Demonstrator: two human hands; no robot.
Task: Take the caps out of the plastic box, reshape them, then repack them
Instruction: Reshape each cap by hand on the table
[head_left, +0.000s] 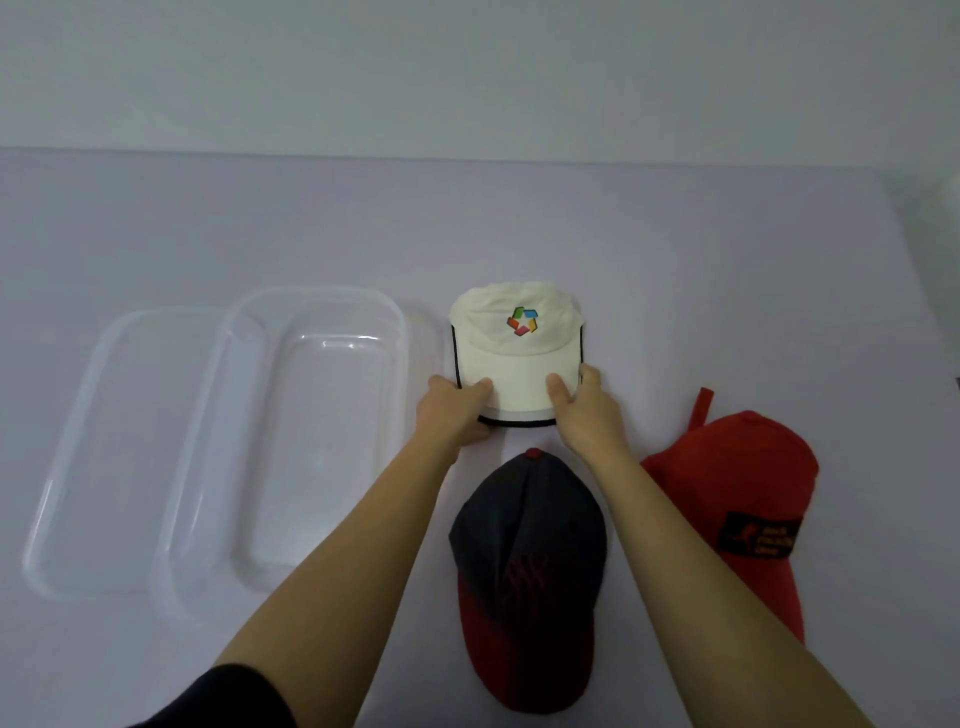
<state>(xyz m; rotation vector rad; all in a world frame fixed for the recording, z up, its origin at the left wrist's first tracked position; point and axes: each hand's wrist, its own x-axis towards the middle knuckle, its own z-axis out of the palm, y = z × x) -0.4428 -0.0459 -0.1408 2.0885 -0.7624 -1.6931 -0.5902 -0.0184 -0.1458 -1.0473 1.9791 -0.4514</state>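
A white cap (517, 343) with a colourful logo lies on the table, brim toward me. My left hand (457, 410) grips the brim's left edge and my right hand (587, 410) grips its right edge, thumbs on top. A dark navy cap with a red brim (527, 561) lies nearer to me, between my forearms. A red cap (743, 493) with a black patch rests at the right. The clear plastic box (306, 436) stands empty at the left of the caps.
The box's clear lid (109, 452) lies flat to the left of the box, partly under it. A pale wall rises behind the table's far edge. Bare table surface stretches behind the white cap.
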